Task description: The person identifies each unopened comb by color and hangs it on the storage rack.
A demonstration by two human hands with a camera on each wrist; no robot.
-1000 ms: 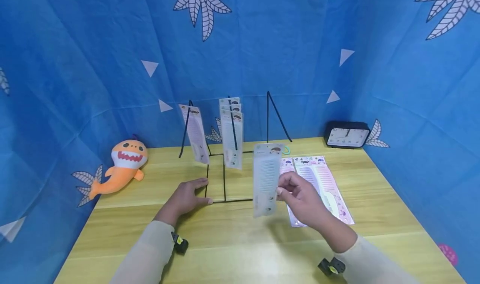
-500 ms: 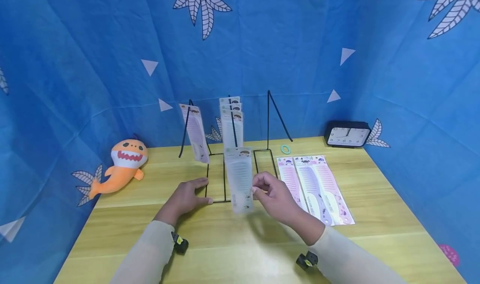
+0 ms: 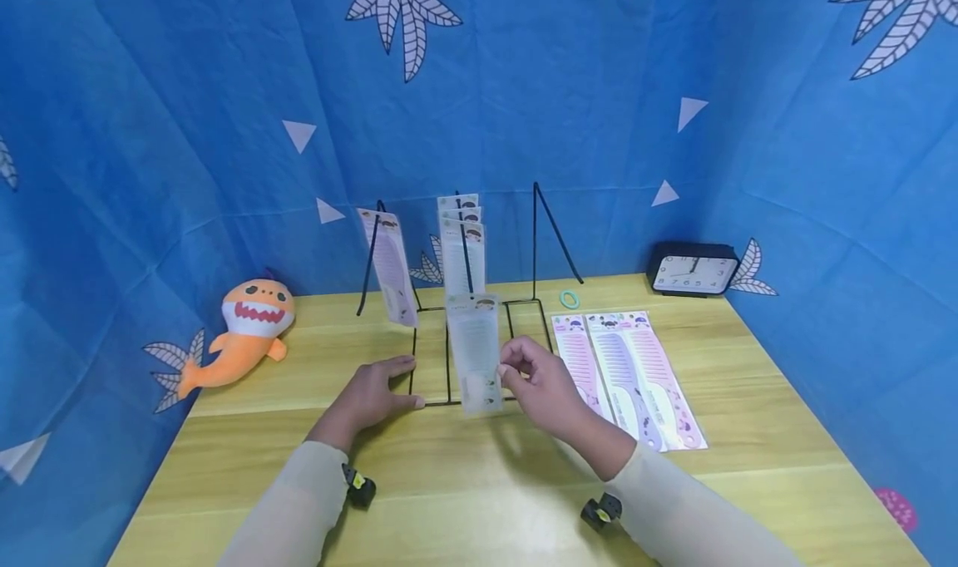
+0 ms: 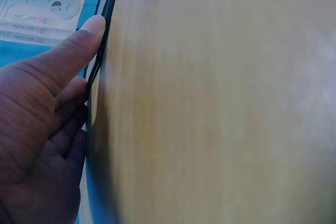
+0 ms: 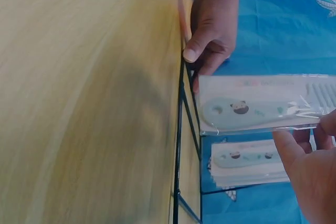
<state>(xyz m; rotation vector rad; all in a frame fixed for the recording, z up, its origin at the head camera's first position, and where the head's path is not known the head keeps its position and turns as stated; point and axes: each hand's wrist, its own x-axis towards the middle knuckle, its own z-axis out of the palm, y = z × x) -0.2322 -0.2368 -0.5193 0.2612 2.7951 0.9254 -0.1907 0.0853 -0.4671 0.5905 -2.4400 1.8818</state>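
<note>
My right hand (image 3: 545, 391) pinches the right edge of a packaged comb (image 3: 475, 355), pale green in a clear sleeve and upright. It overlaps the front of the middle hook in the head view. A black wire display rack (image 3: 535, 243) stands on the table. My left hand (image 3: 370, 396) rests at its left base, thumb and forefinger spread and touching the wire. Several packaged pale green combs (image 3: 464, 255) hang on the middle hook, and a purple packaged comb (image 3: 391, 263) on the left one. In the right wrist view the held comb's handle end (image 5: 247, 111) points toward my left hand.
Right of the rack, pink and purple packaged combs (image 3: 639, 376) lie flat on the wooden table (image 3: 464, 500). A small teal ring (image 3: 570, 299) lies behind them. A black clock (image 3: 693, 268) stands back right, an orange shark plush (image 3: 250, 330) left. Blue cloth (image 3: 584, 93) hangs behind.
My right hand has carried the packaged comb left, from in front of the right hook to in front of the middle one, then slightly up. My left hand has stayed in place.
</note>
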